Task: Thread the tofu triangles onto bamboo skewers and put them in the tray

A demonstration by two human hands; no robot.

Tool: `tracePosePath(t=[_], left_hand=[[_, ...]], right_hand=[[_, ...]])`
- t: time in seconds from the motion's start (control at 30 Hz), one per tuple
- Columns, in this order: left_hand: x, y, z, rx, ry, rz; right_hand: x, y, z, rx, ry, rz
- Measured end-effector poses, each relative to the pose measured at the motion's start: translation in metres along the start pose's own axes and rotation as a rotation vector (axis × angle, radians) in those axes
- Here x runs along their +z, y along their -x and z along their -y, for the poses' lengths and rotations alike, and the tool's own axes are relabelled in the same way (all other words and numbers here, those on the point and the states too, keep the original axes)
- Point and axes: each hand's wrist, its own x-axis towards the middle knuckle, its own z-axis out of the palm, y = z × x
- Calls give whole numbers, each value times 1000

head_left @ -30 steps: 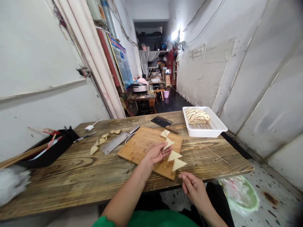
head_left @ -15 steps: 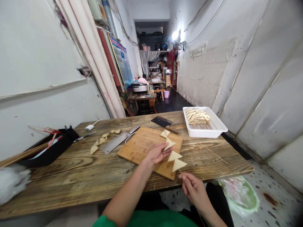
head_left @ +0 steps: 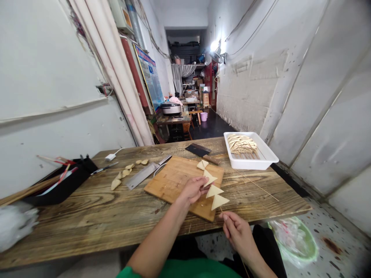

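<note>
Over the right part of a wooden cutting board (head_left: 168,175), my left hand (head_left: 193,190) pinches a pale, thin triangular slice (head_left: 209,178) that looks like tofu sheet. Several such triangles sit in a row on one thin wooden skewer (head_left: 221,209). My right hand (head_left: 236,231) is closed around the skewer's lower part, just below the nearest triangle (head_left: 219,201). The skewer's tail runs down past my right wrist. At the far end of the row, a folded-looking piece (head_left: 202,164) lies above the board's upper right corner.
A cleaver (head_left: 147,173) lies left of the board, a dark-bladed knife (head_left: 199,150) behind it. Several pale pieces (head_left: 126,170) rest farther left. A white tray (head_left: 265,164) of filled skewers stands back right, a loose skewer (head_left: 257,186) before it. A black container (head_left: 58,195) holds sticks.
The triangle in my left hand has shifted slightly, and the left fingers have moved a little right with it. My right hand keeps its grip on the skewer, almost unmoved.
</note>
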Motion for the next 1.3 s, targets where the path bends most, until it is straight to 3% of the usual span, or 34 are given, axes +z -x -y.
tracePosePath(t=[0.27,1.0,1.3], left_hand=[[4,2,-3,78,40,-80],[5,2,-2,-2,73,-24],[5,6,-3,-5,58,11]], right_hand=[[-4,1,-6,-86,78,9],[-2,3,-5,-132,79,-43],[-3,3,-7,-85,66,-39]])
